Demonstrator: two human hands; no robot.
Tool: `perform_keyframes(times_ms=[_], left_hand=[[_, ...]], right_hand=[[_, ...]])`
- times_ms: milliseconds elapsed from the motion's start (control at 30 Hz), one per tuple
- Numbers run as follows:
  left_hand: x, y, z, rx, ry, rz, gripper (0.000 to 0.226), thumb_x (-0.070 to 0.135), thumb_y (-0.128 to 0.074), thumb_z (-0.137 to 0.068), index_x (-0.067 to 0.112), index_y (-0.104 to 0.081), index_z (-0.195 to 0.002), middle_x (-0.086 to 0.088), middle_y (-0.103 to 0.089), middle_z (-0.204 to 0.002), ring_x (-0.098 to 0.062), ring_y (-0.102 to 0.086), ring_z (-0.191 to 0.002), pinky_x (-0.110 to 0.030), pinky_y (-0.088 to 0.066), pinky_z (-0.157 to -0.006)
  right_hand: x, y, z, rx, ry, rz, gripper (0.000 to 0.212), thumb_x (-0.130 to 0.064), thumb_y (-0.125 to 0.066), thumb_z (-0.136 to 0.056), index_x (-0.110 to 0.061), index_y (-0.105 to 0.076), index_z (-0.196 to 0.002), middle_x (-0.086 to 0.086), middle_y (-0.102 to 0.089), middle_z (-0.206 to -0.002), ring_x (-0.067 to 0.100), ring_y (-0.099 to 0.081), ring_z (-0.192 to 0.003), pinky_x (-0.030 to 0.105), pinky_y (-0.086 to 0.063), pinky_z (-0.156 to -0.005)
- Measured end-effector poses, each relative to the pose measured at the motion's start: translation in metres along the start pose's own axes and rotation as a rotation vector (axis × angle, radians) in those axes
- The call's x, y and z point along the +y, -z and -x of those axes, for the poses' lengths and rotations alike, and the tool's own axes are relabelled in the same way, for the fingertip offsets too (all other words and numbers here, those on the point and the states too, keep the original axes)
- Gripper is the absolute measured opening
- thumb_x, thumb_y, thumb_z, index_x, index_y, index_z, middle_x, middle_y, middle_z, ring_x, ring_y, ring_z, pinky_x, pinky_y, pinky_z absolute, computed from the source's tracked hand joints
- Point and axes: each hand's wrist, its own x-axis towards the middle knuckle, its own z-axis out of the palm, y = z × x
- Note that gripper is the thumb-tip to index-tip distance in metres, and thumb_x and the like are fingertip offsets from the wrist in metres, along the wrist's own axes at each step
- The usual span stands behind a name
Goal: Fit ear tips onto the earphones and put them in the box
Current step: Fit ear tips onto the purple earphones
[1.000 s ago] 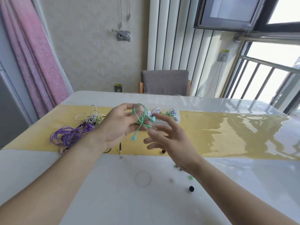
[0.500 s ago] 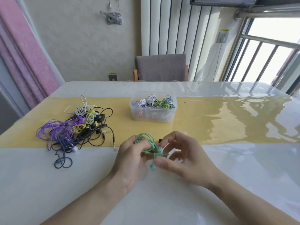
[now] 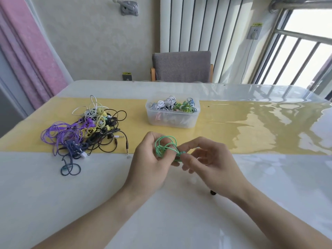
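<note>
Pinching looped green earphones point(image 3: 166, 148), both hands' fingers point(image 3: 186, 161) curled.

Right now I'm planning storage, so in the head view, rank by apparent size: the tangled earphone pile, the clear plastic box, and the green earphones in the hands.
1. tangled earphone pile, the widest spread
2. clear plastic box
3. green earphones, smallest though nearest the camera

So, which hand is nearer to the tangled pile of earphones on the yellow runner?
Left. The left hand is just right of the pile; the right hand lies farther right.
</note>
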Motion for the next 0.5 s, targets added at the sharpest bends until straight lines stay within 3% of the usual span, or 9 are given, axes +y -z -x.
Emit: perform_keyframes(times_ms=[133, 267, 500], left_hand=[[0.0002, 0.0030, 0.0028, -0.132, -0.062, -0.110, 0.019, 0.002, -0.065, -0.090, 0.017, -0.061, -0.102, -0.002, -0.070, -0.091, -0.017, -0.071, -0.080, -0.027, -0.056, -0.068], [0.0008, 0.0028, 0.0053, -0.254, 0.011, -0.005, 0.028, 0.008, -0.075, -0.081, 0.014, -0.067, -0.107, -0.004, -0.074, -0.096, -0.017, -0.071, -0.088, -0.031, -0.058, -0.078], [0.0063, 0.0021, 0.0011, -0.138, 0.023, 0.104, 0.018, 0.011, -0.074, -0.079, 0.000, -0.068, -0.092, -0.015, -0.069, -0.079, -0.021, -0.067, -0.066, -0.028, -0.054, -0.061]], right_hand=[[0.0007, 0.0053, -0.0032, 0.013, -0.059, -0.055, 0.014, -0.013, -0.062, -0.097, -0.012, -0.072, -0.088, 0.004, -0.072, -0.070, 0.020, -0.068, -0.059, 0.030, -0.053, -0.060], [0.0021, 0.0065, -0.0037, 0.011, -0.085, -0.123, 0.028, -0.036, -0.067, -0.086, -0.009, -0.072, -0.085, 0.012, -0.070, -0.071, 0.018, -0.060, -0.055, 0.030, -0.050, -0.057], [-0.0031, 0.0102, -0.0024, -0.024, -0.055, -0.306, 0.030, -0.029, -0.068, -0.081, 0.000, -0.071, -0.086, 0.007, -0.066, -0.064, 0.015, -0.058, -0.056, 0.015, -0.044, -0.056]])
